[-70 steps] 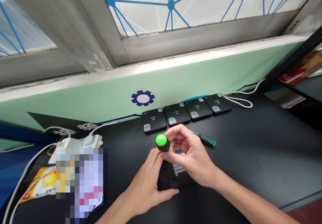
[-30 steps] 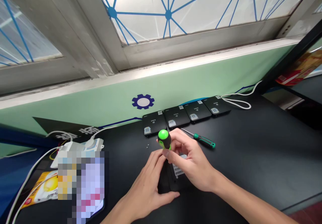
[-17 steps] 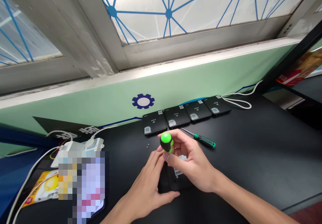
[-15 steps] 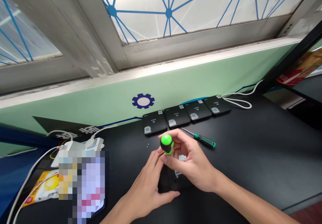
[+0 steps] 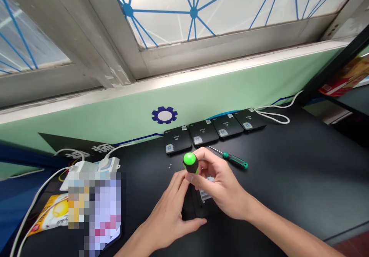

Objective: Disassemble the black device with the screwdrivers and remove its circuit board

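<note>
Right hand [image 5: 221, 187] fingers closed around a green-and-black screwdriver handle [image 5: 190, 163], left hand [image 5: 163, 214] fingers wrapped around a black box [image 5: 193, 207] beneath it

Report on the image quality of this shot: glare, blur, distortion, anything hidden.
In the head view, the frosted window is the brightest area, and wide-angle distortion makes its frame and the black bench slant; a pixelated patch hides the lower left; the green-and-black handle and right hand show no obvious blur.
</note>
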### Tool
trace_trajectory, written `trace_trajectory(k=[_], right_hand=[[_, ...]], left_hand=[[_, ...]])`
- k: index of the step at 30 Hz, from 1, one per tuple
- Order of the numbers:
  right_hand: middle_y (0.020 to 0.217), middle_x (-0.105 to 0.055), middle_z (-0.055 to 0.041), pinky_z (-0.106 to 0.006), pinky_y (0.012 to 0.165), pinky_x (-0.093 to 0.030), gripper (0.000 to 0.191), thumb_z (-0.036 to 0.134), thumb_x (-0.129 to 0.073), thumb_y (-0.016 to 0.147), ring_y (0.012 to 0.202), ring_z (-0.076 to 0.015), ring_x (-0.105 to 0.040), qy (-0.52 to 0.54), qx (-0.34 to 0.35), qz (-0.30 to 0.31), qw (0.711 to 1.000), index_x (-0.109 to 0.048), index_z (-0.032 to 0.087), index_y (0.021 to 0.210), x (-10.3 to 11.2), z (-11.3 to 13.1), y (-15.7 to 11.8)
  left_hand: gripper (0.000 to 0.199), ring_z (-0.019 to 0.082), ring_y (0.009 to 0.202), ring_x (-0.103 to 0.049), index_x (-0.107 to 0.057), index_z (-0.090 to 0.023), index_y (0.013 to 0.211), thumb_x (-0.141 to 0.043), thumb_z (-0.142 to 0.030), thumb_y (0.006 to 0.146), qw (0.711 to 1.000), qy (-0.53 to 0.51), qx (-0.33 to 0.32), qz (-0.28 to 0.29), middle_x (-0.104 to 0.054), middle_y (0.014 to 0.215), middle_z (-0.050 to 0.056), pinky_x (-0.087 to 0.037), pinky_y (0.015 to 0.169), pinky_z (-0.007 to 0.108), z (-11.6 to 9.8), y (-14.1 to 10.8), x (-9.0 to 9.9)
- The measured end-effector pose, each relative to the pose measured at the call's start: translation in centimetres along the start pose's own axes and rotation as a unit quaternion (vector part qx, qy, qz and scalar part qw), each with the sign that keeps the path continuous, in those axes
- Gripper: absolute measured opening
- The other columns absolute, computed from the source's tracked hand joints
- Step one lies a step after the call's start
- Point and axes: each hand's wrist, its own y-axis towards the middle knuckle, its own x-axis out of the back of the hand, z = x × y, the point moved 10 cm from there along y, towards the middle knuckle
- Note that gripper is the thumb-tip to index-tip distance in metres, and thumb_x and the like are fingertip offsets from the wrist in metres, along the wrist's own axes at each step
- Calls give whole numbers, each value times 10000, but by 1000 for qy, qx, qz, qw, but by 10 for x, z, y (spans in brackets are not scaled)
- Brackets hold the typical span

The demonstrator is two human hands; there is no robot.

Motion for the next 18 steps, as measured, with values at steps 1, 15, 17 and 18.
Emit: trace_trajectory(k=[1,15,17,18], right_hand=[[1000,-632,0,-345,744,-498,253,464,-866,1031,815,-177,-575,-12,6,0,1000,-738,273,1138,0,2,0],[1205,-775,-73,-350,805,-572,251,447,-753,1114,994,-225,-714,25,21,15,999,-708,274,1290,-3,7,-1],[1155,-776,-60,-348,793,-548,267,438,-800,1084,989,-224,-708,16,17,10,1000,-704,272,1270,-2,7,-1],[1128,-774,-49,-343,784,-534,281,428,-833,1061,971,-216,-700,14,14,6,1000,-704,274,1257,-2,7,-1]], left_hand=[[1124,425,1576,-536,-330,-380,1765,-999,-324,863,1000,-2,-1,-2,-533,1680,134,-545,1277,625,-1,1,1],[1210,457,1691,-372,-221,-377,1811,-993,-326,881,1000,6,-4,4,-396,1804,154,-445,1345,683,-1,1,-1],[1234,452,1679,-397,-193,-378,1826,-990,-329,886,1000,0,-2,3,-394,1805,160,-464,1336,674,0,0,-1],[1236,449,1662,-424,-190,-377,1830,-988,-329,887,1000,-3,-1,3,-405,1795,163,-482,1325,666,1,0,-1]])
